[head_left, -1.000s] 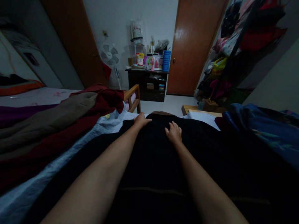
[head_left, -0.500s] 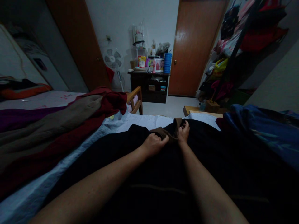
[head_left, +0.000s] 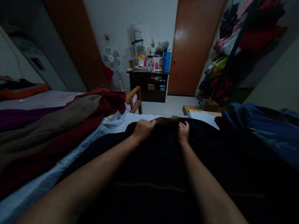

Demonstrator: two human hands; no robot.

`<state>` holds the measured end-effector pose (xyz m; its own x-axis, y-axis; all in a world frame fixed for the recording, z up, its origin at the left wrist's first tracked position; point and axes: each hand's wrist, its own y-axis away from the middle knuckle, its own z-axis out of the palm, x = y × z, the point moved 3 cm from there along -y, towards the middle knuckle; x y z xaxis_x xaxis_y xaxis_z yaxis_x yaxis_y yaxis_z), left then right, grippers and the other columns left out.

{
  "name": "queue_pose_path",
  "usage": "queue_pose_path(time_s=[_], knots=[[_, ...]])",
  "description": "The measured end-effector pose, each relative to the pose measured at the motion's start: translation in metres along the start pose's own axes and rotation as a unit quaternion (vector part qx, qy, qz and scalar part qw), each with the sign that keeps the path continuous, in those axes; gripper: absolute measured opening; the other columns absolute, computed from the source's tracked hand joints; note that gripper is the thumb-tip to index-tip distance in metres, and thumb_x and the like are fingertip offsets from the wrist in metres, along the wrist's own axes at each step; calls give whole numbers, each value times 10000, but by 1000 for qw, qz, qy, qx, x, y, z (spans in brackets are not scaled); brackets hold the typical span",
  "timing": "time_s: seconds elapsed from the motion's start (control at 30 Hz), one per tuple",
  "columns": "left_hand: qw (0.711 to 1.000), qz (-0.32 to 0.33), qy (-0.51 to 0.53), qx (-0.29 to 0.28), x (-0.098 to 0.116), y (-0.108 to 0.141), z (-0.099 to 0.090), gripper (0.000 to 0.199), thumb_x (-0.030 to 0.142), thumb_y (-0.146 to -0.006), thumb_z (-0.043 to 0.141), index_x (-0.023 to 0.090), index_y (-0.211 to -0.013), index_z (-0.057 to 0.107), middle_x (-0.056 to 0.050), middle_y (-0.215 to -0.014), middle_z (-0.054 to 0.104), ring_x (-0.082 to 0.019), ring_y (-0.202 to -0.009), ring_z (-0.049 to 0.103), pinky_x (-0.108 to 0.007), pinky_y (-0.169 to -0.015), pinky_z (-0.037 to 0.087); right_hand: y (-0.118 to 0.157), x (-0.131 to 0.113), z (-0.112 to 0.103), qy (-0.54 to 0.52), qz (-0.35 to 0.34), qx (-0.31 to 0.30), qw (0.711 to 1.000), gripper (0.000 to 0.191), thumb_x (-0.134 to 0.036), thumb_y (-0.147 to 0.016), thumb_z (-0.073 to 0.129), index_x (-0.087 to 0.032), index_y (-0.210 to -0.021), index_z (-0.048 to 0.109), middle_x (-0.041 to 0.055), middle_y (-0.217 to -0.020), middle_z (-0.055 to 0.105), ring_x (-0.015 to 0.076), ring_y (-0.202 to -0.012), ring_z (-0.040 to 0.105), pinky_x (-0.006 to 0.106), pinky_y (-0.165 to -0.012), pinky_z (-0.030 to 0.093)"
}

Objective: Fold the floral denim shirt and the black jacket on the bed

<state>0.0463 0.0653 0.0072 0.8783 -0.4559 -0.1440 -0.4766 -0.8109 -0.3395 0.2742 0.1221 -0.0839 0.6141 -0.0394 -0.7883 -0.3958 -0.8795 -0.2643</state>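
A large black garment (head_left: 158, 158) is spread over the bed in front of me, with a brown band like a collar (head_left: 164, 119) along its far edge. My left hand (head_left: 143, 129) is closed on the left end of that band and pulls it fairly straight. On the right side, my right hand (head_left: 184, 132) rests at the dark cloth just below the band's right end. Its fingers are curled; whether cloth is pinched between them is too dark to make out. A thin pale line (head_left: 151, 186) runs across the garment nearer to me.
Brown and dark red bedding (head_left: 77, 115) is heaped at the left. Folded blue cloth (head_left: 263, 130) lies at the right. Beyond the bed's light blue sheet (head_left: 123, 119) stand a wooden bed end (head_left: 135, 99), a fan (head_left: 112, 59) and a dark cabinet (head_left: 149, 87).
My left hand has moved left and away from me, drawing the brown band out from a bunched loop to a flatter line. My right hand has barely moved; the band no longer stands up beside it.
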Motion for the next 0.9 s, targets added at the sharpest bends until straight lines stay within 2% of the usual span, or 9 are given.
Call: queue_pose_path(time_s=[0.07, 0.13, 0.2, 0.3, 0.4, 0.5, 0.7, 0.8, 0.9], knots=[[986, -153, -11, 61, -22, -10, -13, 422, 156, -934, 342, 180, -1318, 514, -159, -1098, 637, -297, -1065, 573, -484, -959, 388, 6, -7, 2, 23, -17, -22, 999, 605, -283, -904, 251, -49, -1461, 259, 164, -1349, 552, 200, -1224, 518, 316, -1002, 379], [968, -227, -16, 104, -27, -14, -17, 502, 128, -918, 335, 177, -1410, 423, -177, -1322, 523, -315, -1263, 438, -517, -1081, 265, 16, -17, 6, 88, -58, -48, 993, 588, -329, -913, 316, -77, -1443, 339, 147, -1440, 469, 212, -1326, 412, 331, -1078, 303], [982, -169, 7, 85, -14, -15, -6, 529, 133, -914, 346, 201, -1437, 398, -133, -1463, 410, -286, -1367, 321, -479, -1144, 180, 26, -27, 11, 164, -115, -90, 976, 582, -373, -922, 366, -109, -1440, 378, 122, -1501, 394, 229, -1392, 308, 365, -1124, 228], [998, -32, 53, -34, 10, -7, 29, 470, 306, -941, 395, 293, -1407, 450, -30, -1556, 311, -257, -1439, 205, -455, -1174, 121, 36, -32, 17, 242, -176, -171, 939, 572, -443, -944, 370, -178, -1450, 389, 73, -1559, 298, 237, -1444, 185, 412, -1145, 166], [980, -118, 60, -152, -1, 11, 65, 609, 591, -897, 398, 317, -1440, 411, -30, -1572, 286, -330, -1463, 118, -537, -1160, 70, 33, -25, 11, 292, -175, -211, 916, 605, -506, -955, 333, -227, -1491, 315, 62, -1593, 204, 240, -1459, 139, 444, -1147, 140], [957, -206, 64, -194, -30, 28, 85, 753, 696, -876, 298, 273, -1499, 309, -80, -1587, 237, -349, -1465, 102, -504, -1160, 104, 20, -7, -4, 340, -109, -206, 911, 678, -575, -949, 292, -209, -1519, 250, 114, -1594, 181, 263, -1461, 142, 448, -1149, 120], [949, -233, 68, -203, -48, 34, 84, 773, 690, -885, 258, 231, -1506, 295, -123, -1584, 227, -321, -1468, 118, -463, -1168, 120, 7, 9, -24, 394, -16, -180, 901, 744, -620, -931, 272, -153, -1511, 279, 149, -1593, 162, 301, -1466, 88, 449, -1157, 66], [941, -262, 54, -208, -31, 30, 73, 658, 546, -921, 329, 209, -1487, 339, -133, -1576, 248, -313, -1463, 156, -481, -1164, 141, 19, -7, -19, 382, 9, -167, 909, 717, -581, -937, 298, -140, -1502, 296, 163, -1582, 190, 337, -1457, 104, 525, -1140, 84], [966, -204, 46, -151, 2, 27, 61, 566, 331, -909, 412, 217, -1462, 376, -113, -1579, 247, -284, -1463, 170, -493, -1168, 139, 48, -35, -6, 338, -66, -188, 920, 652, -488, -947, 331, -174, -1514, 257, 111, -1598, 162, 314, -1463, 81, 562, -1133, 96]])
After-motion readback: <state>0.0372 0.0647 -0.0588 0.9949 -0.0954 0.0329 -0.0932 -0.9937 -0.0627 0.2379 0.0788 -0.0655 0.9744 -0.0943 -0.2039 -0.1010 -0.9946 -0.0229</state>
